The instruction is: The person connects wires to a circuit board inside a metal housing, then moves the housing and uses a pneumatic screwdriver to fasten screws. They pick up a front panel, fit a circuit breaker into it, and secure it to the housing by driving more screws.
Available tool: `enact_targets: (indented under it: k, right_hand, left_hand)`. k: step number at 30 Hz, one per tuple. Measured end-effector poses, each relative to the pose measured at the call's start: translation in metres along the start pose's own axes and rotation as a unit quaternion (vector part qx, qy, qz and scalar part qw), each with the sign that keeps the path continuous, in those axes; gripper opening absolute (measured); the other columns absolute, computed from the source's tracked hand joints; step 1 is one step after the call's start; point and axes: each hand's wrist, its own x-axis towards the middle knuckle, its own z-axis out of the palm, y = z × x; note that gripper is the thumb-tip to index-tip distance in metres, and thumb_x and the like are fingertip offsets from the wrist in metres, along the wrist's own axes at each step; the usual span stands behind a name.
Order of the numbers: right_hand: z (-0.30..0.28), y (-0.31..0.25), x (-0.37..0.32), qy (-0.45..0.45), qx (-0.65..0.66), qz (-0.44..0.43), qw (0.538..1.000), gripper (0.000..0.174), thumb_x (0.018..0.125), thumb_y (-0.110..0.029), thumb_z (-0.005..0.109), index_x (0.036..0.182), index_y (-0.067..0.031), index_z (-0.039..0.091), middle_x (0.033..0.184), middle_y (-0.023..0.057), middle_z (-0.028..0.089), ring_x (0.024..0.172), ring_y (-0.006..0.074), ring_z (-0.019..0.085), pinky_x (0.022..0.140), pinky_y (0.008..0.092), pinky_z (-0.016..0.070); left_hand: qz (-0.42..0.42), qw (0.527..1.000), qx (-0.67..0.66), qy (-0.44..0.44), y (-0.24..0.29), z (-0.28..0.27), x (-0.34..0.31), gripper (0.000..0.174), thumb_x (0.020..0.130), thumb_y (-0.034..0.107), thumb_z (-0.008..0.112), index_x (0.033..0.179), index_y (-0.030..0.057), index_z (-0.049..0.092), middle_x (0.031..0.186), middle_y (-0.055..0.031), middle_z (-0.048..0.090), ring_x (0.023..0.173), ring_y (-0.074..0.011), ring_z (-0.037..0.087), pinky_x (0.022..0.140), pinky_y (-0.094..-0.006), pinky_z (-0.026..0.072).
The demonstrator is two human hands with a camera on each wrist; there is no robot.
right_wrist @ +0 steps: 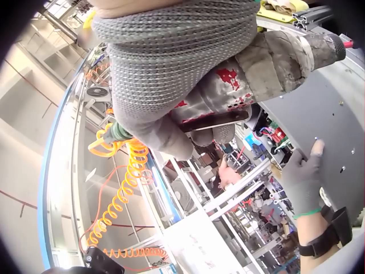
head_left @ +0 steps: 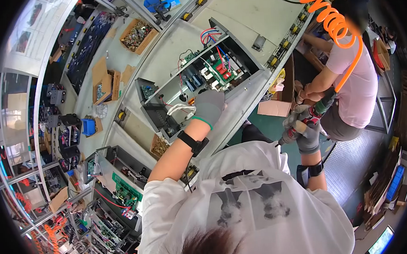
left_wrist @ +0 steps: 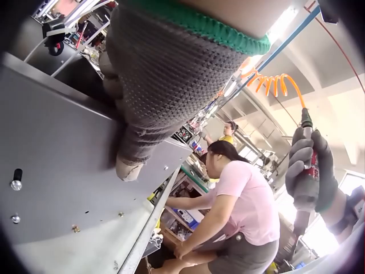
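A grey metal case [left_wrist: 63,154] lies on the line, its top uncovered. My left hand [head_left: 210,106], in a grey glove with a green cuff, grips the near wall of it. The thumb lies on the outer face, while the other fingers go over the edge, partly hidden. White wires [head_left: 180,109] and a green circuit board [head_left: 221,71] sit inside near that hand. Out to the right, away from the case, my gloved right hand [head_left: 309,137] holds a red air screwdriver [right_wrist: 228,85] with worn tape around its body.
An orange coiled hose [head_left: 334,23] hangs down to the screwdriver. A person in a pink shirt [head_left: 352,73] sits close on the right. Boxes of small parts [head_left: 139,36] stand across the line. Another opened case [head_left: 123,181] is at the left.
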Motion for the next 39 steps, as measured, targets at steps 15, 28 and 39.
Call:
enact_targets:
  k: [15,28,39]
  right_hand:
    - [0.024,0.002,0.008,-0.018,-0.044,0.014,0.999,0.041,0.066,-0.003,0.07,0.104,0.001,0.056,0.076,0.0094,0.063,0.068,0.0206,0.063,0.064,0.0309,0.0521]
    - [0.049,0.0,0.008,-0.02,-0.09,0.028,0.995,0.038,0.068,-0.002,0.067,0.104,0.0018,0.055,0.078,0.0094,0.061,0.068,0.0203,0.062,0.064,0.0315,0.0514]
    - [0.07,-0.005,0.031,-0.11,0.003,0.072,0.991,0.046,0.076,-0.013,0.066,0.117,-0.0017,0.048,0.097,0.0089,0.057,0.09,0.0204,0.058,0.079,0.042,0.0544]
  left_hand:
    - [-0.012,0.999,-0.017,0.035,0.005,0.002,0.007,0.018,0.081,0.02,0.062,0.095,0.0115,0.07,0.092,-0.008,0.07,0.088,-0.0254,0.067,0.07,-0.037,0.0534]
    - [0.017,0.938,-0.297,0.176,-0.004,0.013,-0.041,0.033,0.083,0.033,0.062,0.104,0.0082,0.067,0.087,-0.0095,0.068,0.078,-0.0243,0.065,0.067,-0.0361,0.0507]
    - [-0.028,0.322,-0.943,-0.08,-0.025,0.119,-0.101,0.028,0.092,0.017,0.048,0.112,-0.0011,0.056,0.089,-0.0064,0.058,0.072,-0.0117,0.055,0.062,-0.0226,0.0476]
